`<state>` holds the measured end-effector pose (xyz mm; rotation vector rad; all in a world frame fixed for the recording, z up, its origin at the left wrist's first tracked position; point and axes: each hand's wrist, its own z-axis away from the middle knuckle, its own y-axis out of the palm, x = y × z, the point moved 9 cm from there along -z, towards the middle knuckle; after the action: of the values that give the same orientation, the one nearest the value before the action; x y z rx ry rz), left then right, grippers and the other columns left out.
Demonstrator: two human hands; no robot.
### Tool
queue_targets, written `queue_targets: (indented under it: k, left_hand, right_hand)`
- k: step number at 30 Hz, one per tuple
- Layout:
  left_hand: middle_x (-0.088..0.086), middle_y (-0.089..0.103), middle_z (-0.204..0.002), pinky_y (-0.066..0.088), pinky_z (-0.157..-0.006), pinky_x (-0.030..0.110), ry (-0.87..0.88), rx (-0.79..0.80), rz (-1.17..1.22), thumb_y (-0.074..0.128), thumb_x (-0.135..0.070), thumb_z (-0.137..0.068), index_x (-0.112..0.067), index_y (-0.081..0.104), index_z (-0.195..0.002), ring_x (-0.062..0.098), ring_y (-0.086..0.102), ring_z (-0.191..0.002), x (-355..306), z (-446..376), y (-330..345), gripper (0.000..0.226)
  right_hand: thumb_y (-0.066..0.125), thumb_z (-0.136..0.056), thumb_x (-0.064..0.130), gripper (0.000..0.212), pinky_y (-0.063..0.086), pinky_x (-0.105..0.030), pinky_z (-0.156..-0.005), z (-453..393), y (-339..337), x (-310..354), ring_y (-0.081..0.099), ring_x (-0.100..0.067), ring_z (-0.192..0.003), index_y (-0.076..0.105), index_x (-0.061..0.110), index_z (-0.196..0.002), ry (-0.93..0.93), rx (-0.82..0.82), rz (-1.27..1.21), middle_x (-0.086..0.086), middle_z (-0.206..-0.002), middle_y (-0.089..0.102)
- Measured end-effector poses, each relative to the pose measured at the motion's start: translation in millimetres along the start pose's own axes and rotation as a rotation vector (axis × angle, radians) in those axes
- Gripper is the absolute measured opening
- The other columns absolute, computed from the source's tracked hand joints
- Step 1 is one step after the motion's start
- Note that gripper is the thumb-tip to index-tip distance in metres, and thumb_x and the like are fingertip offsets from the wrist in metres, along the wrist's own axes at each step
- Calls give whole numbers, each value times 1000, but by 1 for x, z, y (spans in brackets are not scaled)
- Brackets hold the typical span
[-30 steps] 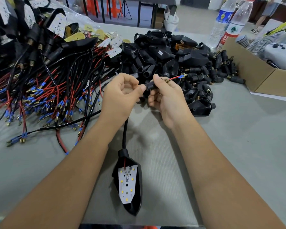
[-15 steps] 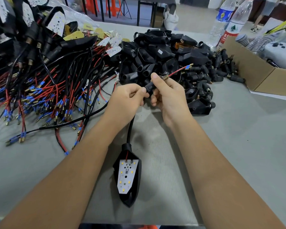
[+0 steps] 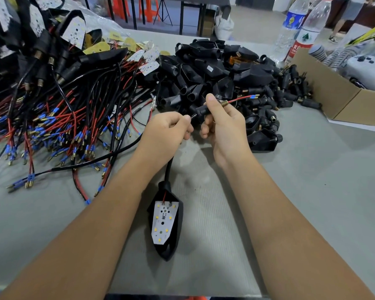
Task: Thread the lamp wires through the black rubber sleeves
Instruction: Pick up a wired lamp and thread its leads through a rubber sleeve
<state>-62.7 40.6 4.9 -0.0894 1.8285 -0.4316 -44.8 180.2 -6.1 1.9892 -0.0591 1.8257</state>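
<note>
Now the right hand [image 3: 223, 124] grips the black rubber sleeve [image 3: 201, 109], its long axis slanting up and away toward the red wire [image 3: 238, 100] emerging beyond; the left hand [image 3: 169, 131] pinches the black cable [image 3: 168, 167] just beside the sleeve's near end.

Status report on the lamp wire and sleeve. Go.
Left hand pinches the black wire below the sleeve. Right hand grips the rubber sleeve; red wire already out its threaded end. Nothing blocking.
</note>
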Motion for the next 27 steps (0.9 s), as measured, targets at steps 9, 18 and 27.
queue_targets:
  k: [9, 18, 27]
  left_hand:
    - [-4, 57, -62, 46, -62, 29, 68, 7, -39, 50, -18, -100, -18, 62, -71, 15, 52, -61, -10, 4, 2, 31]
    - [0, 59, -66, 50, -76, 46, 27, 31, -19, 48, -25, -100, -16, 66, -77, 18, 54, -66, -10, 6, 7, 31]
    - [-10, 63, -58, 47, -63, 15, -29, 83, -11, 52, -18, -96, -21, 64, -69, 5, 57, -60, 0, 5, 8, 29]
  right_hand:
    - [62, -97, 25, 27, 32, -27, -44, 2, 9, -2, 39, -14, -41, 51, 10, -77, -13, 39, 69, -1, -50, 45]
    - [62, -97, 30, 26, 35, -25, -44, 0, 7, -4, 40, -14, -41, 54, 8, -84, 12, 47, 47, 0, -51, 43]
    - [63, -95, 33, 25, 39, -24, -45, -5, -11, -2, 41, -11, -44, 57, 13, -81, 0, -61, -13, 6, -51, 45]
